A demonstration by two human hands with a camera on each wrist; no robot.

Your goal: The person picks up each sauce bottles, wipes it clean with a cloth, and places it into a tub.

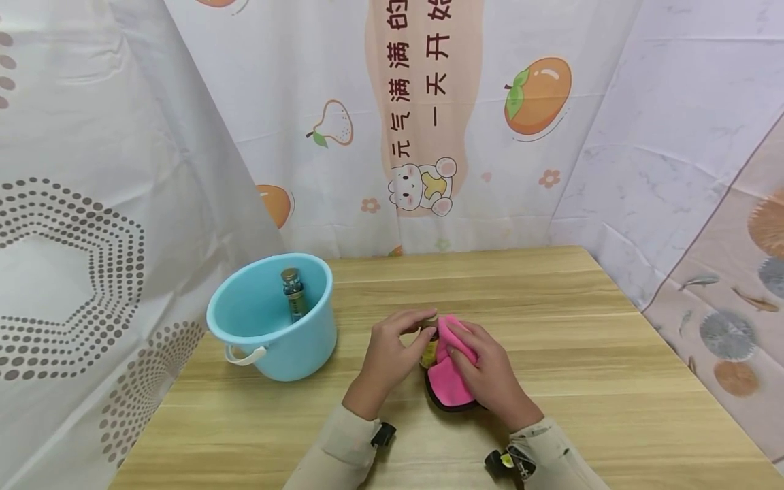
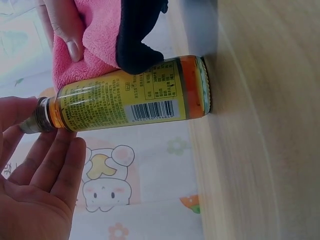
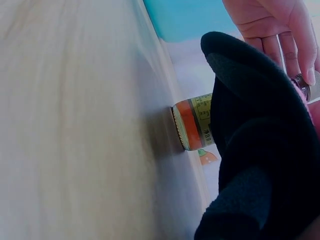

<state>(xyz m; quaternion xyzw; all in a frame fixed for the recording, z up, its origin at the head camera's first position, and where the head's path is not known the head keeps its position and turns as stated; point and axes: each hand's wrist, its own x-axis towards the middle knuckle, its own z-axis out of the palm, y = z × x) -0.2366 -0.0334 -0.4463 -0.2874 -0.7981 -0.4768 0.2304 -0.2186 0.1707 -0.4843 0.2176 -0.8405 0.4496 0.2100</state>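
Two hands work at an upright bottle (image 2: 125,97) with a yellow label, its base down at the worktop (image 1: 588,381). The left hand (image 1: 393,348) pinches its cap (image 2: 35,119) between thumb and fingers; the right hand (image 1: 493,373) grips a pink cloth (image 1: 451,382), black on its other side, against the bottle. To the left, a blue bucket (image 1: 303,350) holds another capped bottle (image 1: 297,299), leaning inside.
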